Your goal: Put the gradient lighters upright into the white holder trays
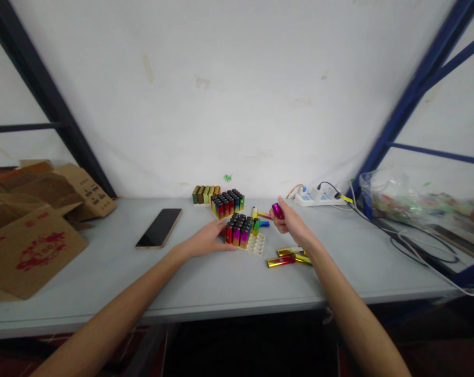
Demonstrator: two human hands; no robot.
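My left hand (209, 240) rests against the left side of the near group of lighters (240, 230), its thumb along the front and its fingers behind the left corner, gripping the tray they stand in. These lighters are shiny, red, purple and green-gold, with dark tops. On the right of their white tray (256, 244), rows of pockets show bare. Up off the table, to the right of the tray, my right hand (286, 222) is closed around a purple metallic lighter (277, 210). Several gold, red and yellow lighters (282, 261) lie beneath my right forearm.
Behind stand two more groups, multicoloured lighters (228, 203) and green-gold ones (206, 194). A phone (160, 228) lies left, near cardboard boxes (36, 246). A blue lighter (264, 224) lies behind the tray. A power strip (319, 197), cables and plastic bags (394, 193) occupy the right.
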